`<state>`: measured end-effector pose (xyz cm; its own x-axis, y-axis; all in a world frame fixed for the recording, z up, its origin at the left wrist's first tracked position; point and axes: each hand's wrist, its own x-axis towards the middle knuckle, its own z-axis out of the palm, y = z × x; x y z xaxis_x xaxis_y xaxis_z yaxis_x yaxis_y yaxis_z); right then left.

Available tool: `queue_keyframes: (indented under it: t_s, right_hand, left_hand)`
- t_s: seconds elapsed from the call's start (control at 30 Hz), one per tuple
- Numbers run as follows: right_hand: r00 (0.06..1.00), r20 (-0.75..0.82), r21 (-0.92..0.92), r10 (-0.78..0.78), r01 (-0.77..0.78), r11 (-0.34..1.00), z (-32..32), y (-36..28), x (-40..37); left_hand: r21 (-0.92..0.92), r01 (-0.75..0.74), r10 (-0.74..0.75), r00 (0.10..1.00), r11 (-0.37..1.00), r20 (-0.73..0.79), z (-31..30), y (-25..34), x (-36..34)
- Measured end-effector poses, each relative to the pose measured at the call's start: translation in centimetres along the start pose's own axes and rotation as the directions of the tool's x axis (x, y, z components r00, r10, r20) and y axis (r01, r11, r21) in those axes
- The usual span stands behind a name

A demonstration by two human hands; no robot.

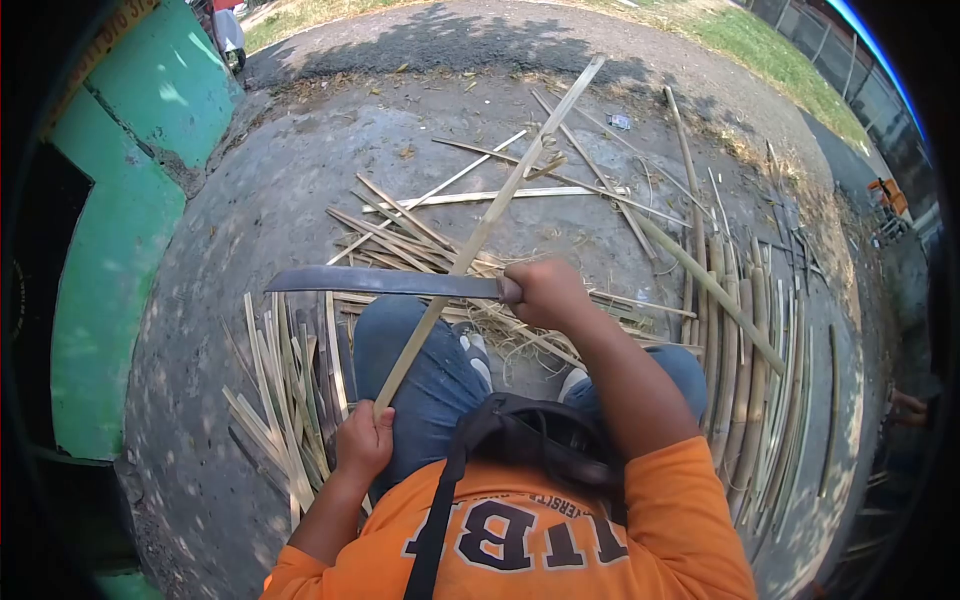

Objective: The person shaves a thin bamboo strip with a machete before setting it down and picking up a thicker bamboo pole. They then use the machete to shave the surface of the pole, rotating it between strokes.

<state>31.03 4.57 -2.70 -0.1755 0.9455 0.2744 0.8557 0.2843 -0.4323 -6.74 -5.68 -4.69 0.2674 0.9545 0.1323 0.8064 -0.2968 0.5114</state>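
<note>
My right hand (550,293) is closed round the short handle of a machete (385,281). Its long dark blade points left and lies across a pale bamboo strip (500,197). My left hand (365,440) grips the near end of that strip beside my left knee. From there the strip slants up and away to the right, its far end beyond the piles. A curl of shaved fibre (547,142) hangs on its upper part. Under the blade and strip, split bamboo pieces (400,235) and thin shavings (510,335) lie on the ground between my feet.
Split strips (275,390) are bundled on my left. Round bamboo poles (745,390) and slats lie in rows on my right, with one pole (710,285) slanting over them. A green wall (110,270) stands at left; a paved road (450,35) crosses ahead.
</note>
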Motion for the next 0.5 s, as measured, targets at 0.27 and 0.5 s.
queue_keyframes:
  t_s: [0.27, 0.5]
  right_hand:
    - [0.853, -0.238, 0.091, 0.465, -0.457, 0.885, -3.6, 7.9, 0.7]
    - [0.984, -0.122, 0.009, 0.126, -0.126, 0.992, -0.9, 2.1, -0.1]
  left_hand:
    - [0.057, -0.021, 0.019, 0.999, 0.998, 0.04, -0.4, -0.4, 0.4]
    - [0.001, -0.027, 0.027, 0.998, 1.0, 0.053, -0.5, -0.4, 0.2]
